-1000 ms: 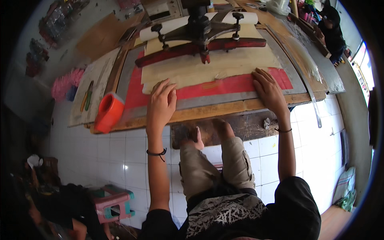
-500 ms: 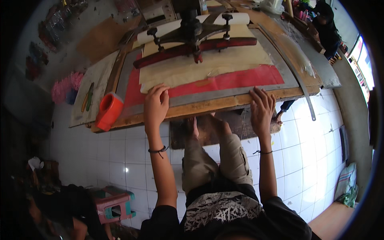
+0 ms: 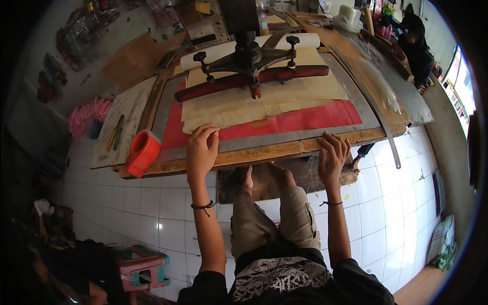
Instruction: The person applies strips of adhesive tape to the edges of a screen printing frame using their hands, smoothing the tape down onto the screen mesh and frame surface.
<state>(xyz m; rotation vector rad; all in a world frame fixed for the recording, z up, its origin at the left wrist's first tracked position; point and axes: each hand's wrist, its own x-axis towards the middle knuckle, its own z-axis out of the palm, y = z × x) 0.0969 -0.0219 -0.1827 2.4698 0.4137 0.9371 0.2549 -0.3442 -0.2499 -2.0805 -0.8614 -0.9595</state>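
Note:
My left hand point(image 3: 203, 154) has its fingers bent together at the near left corner of a cream sheet point(image 3: 239, 114), closed on its edge. Beneath that sheet lies a red sheet point(image 3: 315, 115) on a grey board framed in wood point(image 3: 259, 153). My right hand point(image 3: 333, 158) rests with bent, spread fingers on the frame's near edge, holding nothing. Over the cream sheet stands a black metal clamp head point(image 3: 248, 60) with screw knobs and a red bar point(image 3: 216, 89). A pale roll point(image 3: 305, 40) lies behind it.
An orange tape dispenser point(image 3: 143, 152) sits at the frame's left corner, beside green-handled pliers point(image 3: 118, 136) on a side board. A metal ruler point(image 3: 389, 137) overhangs the right edge. Other people are at far right and lower left, near a stool point(image 3: 143, 269).
The whole view has shifted, so the table appears slightly lower. My left fingers stay at the cream sheet's corner, and my right hand stays at the wooden edge.

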